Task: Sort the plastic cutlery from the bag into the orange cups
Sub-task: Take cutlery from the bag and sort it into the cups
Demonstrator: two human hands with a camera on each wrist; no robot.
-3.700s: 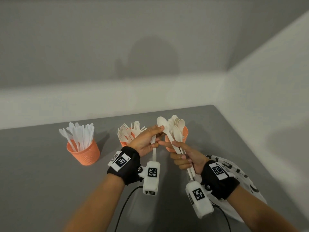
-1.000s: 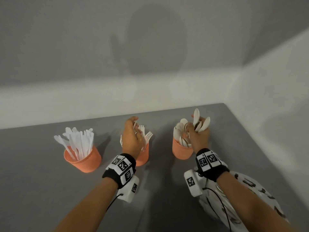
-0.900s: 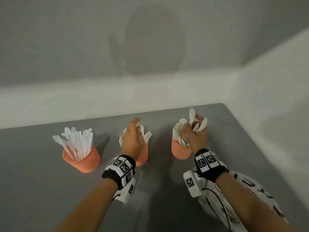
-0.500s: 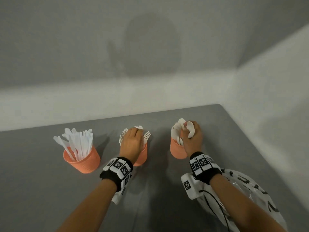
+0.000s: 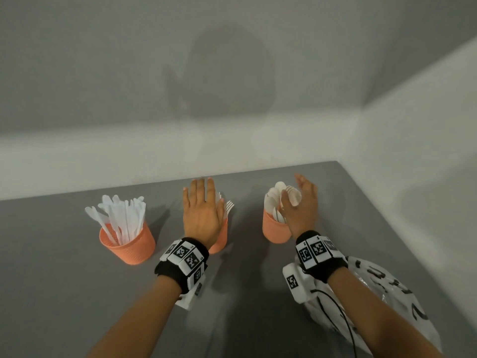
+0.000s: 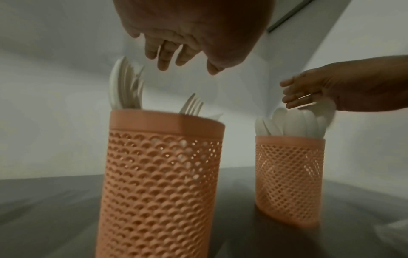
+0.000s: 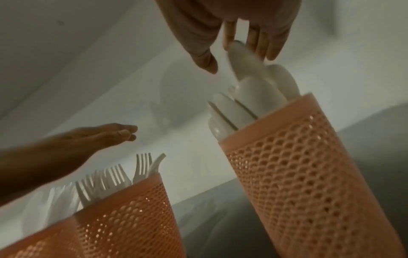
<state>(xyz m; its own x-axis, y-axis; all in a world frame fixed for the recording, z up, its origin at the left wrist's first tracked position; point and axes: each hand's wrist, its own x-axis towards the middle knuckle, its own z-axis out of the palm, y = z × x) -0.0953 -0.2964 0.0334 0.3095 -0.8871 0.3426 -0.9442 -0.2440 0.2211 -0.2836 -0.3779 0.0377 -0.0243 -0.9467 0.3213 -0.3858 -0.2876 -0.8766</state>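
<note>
Three orange mesh cups stand in a row on the grey table. The left cup point(image 5: 129, 244) holds white knives point(image 5: 121, 215). Forks point(image 6: 190, 106) fill the middle cup point(image 6: 159, 174); my left hand point(image 5: 205, 196) hovers flat just above them, fingers straight, holding nothing. The right cup point(image 5: 275, 229) holds spoons point(image 7: 247, 97). My right hand point(image 5: 299, 195) is open beside and above them, and its fingers point(image 7: 253, 38) brush the top spoon bowl. The white printed plastic bag point(image 5: 392, 293) lies under my right forearm.
A pale wall runs close behind the cups and along the table's right edge point(image 5: 402, 228). A black cable point(image 5: 343, 313) trails from my right wrist across the bag. Bare grey tabletop point(image 5: 64, 293) lies in front of the cups.
Both hands were curled over the cutlery in the middle and right cups. Their fingers have now straightened and lifted off, leaving the forks and spoons standing in the cups.
</note>
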